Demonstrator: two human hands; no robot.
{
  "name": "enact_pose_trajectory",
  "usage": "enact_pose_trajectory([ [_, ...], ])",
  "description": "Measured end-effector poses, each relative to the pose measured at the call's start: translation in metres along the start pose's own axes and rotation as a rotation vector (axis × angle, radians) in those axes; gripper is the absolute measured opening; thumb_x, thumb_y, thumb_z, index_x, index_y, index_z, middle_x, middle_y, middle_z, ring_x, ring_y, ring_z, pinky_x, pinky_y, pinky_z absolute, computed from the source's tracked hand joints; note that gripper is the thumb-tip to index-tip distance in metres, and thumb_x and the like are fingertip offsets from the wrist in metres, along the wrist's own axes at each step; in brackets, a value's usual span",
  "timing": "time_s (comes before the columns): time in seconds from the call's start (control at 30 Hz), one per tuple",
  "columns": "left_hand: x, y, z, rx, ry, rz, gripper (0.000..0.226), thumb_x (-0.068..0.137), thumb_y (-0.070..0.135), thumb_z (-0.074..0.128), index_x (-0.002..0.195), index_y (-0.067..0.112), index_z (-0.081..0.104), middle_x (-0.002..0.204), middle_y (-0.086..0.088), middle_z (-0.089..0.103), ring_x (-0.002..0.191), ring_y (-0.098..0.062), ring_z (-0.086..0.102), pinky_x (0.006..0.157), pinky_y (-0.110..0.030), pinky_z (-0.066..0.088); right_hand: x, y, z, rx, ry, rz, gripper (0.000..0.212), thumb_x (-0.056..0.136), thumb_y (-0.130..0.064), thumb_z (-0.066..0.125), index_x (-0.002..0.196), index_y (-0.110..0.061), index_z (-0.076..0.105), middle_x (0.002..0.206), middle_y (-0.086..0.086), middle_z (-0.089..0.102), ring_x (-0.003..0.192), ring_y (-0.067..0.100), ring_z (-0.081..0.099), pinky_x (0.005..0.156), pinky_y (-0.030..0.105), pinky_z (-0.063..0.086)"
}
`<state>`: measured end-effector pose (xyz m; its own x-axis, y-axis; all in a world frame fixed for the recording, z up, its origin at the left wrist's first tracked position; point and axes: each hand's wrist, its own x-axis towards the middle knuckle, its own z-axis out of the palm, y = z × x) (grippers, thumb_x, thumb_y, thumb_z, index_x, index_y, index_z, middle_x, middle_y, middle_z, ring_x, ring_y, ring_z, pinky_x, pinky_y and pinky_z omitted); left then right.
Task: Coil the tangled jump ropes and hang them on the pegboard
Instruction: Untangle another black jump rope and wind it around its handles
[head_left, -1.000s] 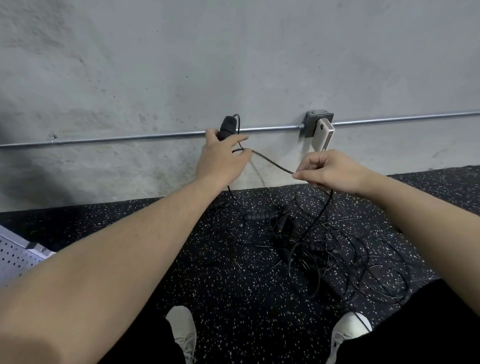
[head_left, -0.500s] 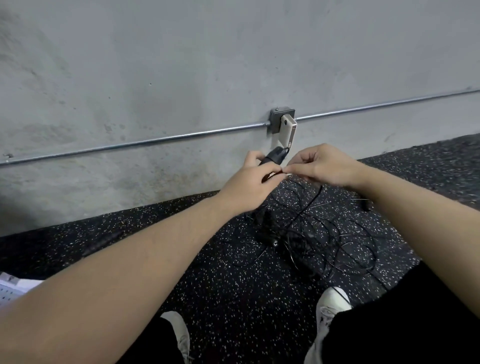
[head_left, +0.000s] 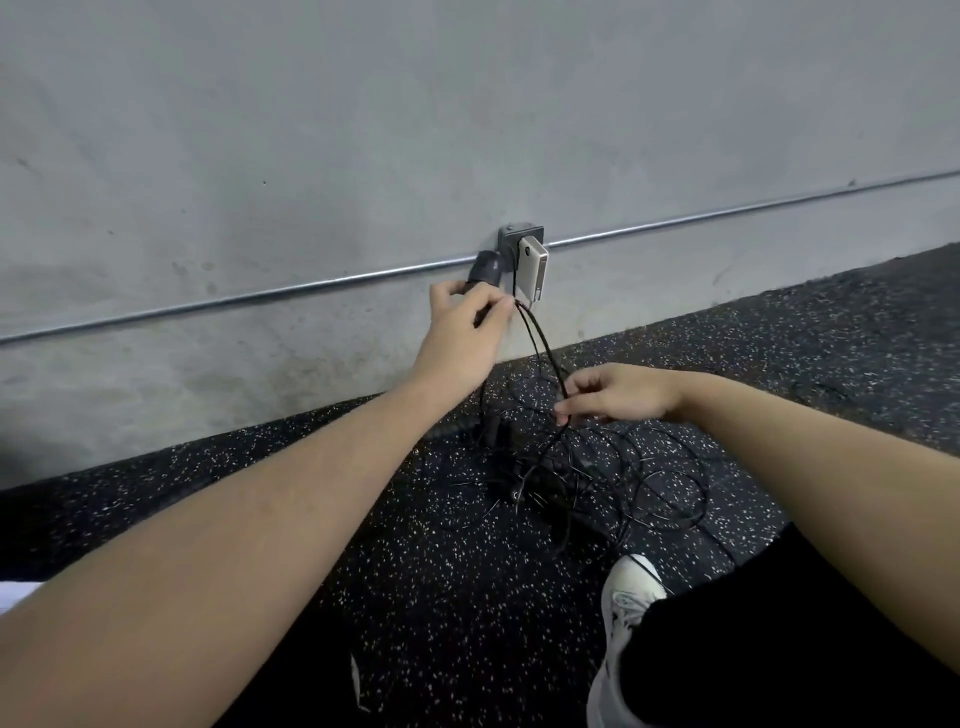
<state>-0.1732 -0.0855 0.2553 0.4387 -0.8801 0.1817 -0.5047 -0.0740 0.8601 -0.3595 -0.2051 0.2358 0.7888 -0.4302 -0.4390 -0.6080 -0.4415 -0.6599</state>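
Head view: you are crouching at a grey wall (head_left: 363, 130), both arms reaching out over speckled black floor matting (head_left: 831, 338).
Left hand: your left hand (head_left: 462, 332) is gripping a black jump-rope handle (head_left: 484, 267), fingers curled round its lower end, the handle pointing up and slightly right in front of the metal conduit (head_left: 260, 299).
Right hand: your right hand (head_left: 618, 392) is pinching the thin black cord (head_left: 540, 340) between thumb and fingertips, the other fingers loosely curled.
Cord line: the cord is running from the left hand down and to the right into the right-hand pinch, two strands lying close together, fairly taut.
Tangle: the rest of the jump ropes (head_left: 597, 467) are lying in loose overlapping loops on the matting, below and just beyond the right hand, close to your white shoe (head_left: 626, 597).
Key relation: the free cord is trailing down from the right fingers, so that hand is the nearer one to the slack; the left is acting as the anchor.
Next move, as a judgement: drawing another length across to the left hand looks likely to snag on the crossed loops.
Pegboard: not identifiable in this view.
Backdrop: a grey junction box (head_left: 521, 235) with a pale device (head_left: 532, 270) hanging from it is sitting just right of the handle.
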Motion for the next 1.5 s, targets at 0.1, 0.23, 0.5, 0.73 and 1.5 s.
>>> enact_pose_trajectory([
  [0.1,0.0,-0.006,-0.008,-0.06,0.101,-0.076,0.015,0.105,0.033,0.053,0.096,0.025,0.062,0.129,0.002,0.032,0.096,-0.01,0.051,0.099,-0.031,0.044,-0.003,-0.002,-0.002,0.111,0.028,-0.016,0.026,0.103,-0.03,0.055,0.086,-0.01,0.059,0.078,-0.011,0.072,0.069,0.002,0.059,0.078,0.026,0.049],
  [0.23,0.002,-0.017,-0.021,-0.122,0.167,-0.198,0.016,0.102,0.033,0.057,0.091,0.025,0.064,0.129,-0.002,0.035,0.093,-0.023,0.052,0.093,-0.043,0.05,-0.012,-0.004,-0.018,0.179,0.166,-0.102,0.025,0.101,-0.033,0.056,0.111,-0.016,0.072,0.082,0.007,0.068,0.08,0.019,0.064,0.082,0.031,0.057],
  [0.5,-0.006,-0.016,-0.016,0.059,0.026,-0.193,0.033,0.103,0.05,0.047,0.128,0.036,0.064,0.135,0.0,0.032,0.099,-0.013,0.054,0.1,-0.025,0.047,-0.021,-0.017,-0.022,-0.013,0.325,-0.268,0.02,0.1,-0.046,0.055,0.107,-0.043,0.074,0.069,0.004,0.061,0.061,0.023,0.049,0.065,0.031,0.047],
  [0.73,-0.026,0.008,0.024,0.202,-0.173,0.163,0.028,0.103,0.045,0.05,0.1,0.023,0.069,0.129,0.008,0.037,0.087,-0.002,0.054,0.073,-0.012,0.038,-0.027,-0.03,-0.019,-0.062,0.397,-0.311,0.017,0.101,-0.032,0.058,0.096,-0.024,0.072,0.05,-0.017,0.049,0.047,0.0,0.04,0.051,0.018,0.034],
  [1.5,-0.011,-0.032,-0.042,0.364,0.155,-0.241,0.037,0.097,0.05,0.057,0.131,0.036,0.063,0.147,-0.004,0.031,0.111,-0.022,0.051,0.09,-0.03,0.039,-0.018,0.002,-0.011,0.047,0.268,-0.198,0.016,0.102,-0.029,0.057,0.096,-0.027,0.072,0.08,0.007,0.072,0.067,0.011,0.066,0.068,0.026,0.054],
])
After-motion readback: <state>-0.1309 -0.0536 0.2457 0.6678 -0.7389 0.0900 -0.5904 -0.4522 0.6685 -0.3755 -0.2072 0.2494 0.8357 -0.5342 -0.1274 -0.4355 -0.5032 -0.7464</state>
